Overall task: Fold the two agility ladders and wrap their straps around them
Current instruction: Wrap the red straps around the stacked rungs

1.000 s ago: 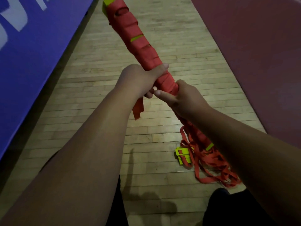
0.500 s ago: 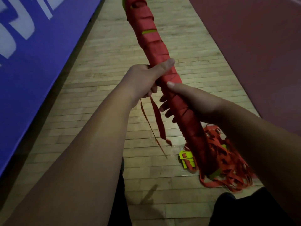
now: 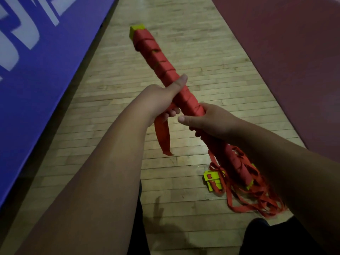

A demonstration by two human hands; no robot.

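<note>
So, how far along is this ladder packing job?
The first ladder is folded into a bundle and looks wrapped in strap along its length. In hand: the left hand and right hand grip it, with a loose strap end hanging, not yet tucked. Left: the second ladder lies in a tangled heap on the floor.

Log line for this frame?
left hand grips wrapped ladder, strap tail hanging | right hand grips it lower | second ladder loose on floor
</note>
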